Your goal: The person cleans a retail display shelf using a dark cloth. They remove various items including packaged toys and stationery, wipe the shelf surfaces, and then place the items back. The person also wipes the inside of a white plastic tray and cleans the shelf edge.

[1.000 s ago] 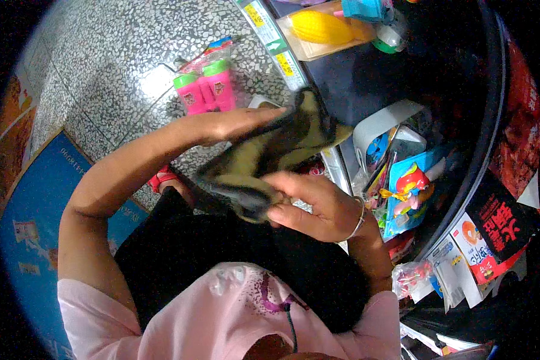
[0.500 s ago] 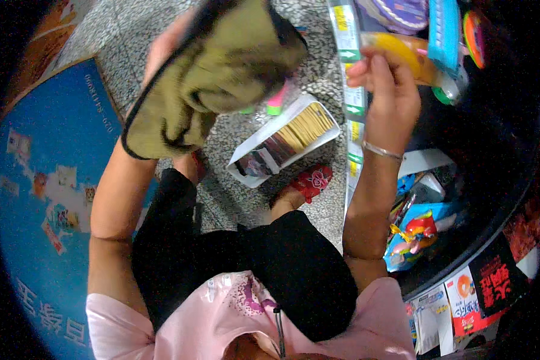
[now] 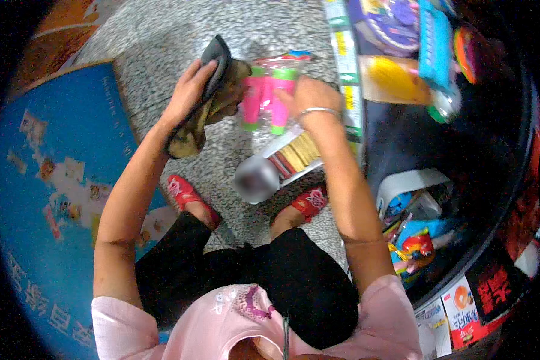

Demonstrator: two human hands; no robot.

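My left hand (image 3: pixel 192 87) is closed round a khaki cloth piece (image 3: pixel 189 135) with dark edging, folded over and hanging below the fingers. Its exact kind I cannot make out. To the right lies a clear plastic packet (image 3: pixel 261 139) with two pink tubes (image 3: pixel 279 102) that have green ends. My right hand (image 3: pixel 315 99) reaches down at the packet's right side, its thumb side over one tube. Motion blurs its fingers, so I cannot tell whether they grip. Just below the packet, a white tray (image 3: pixel 288 180) holds a row of yellow and dark red flat items.
On the right, a dark surface (image 3: pixel 396 138) carries a yellow packet (image 3: pixel 393 75), a blue strap-like item (image 3: pixel 435 45) and a white basket (image 3: pixel 417 177) of small colourful goods. A blue printed board (image 3: pixel 72 144) stands at left. My red shoes (image 3: pixel 189 195) rest on speckled floor.
My right hand has moved left and down from the yellow packet to the pink and green tubes. My left hand has lowered the khaki cloth, which now looks folded and narrower.
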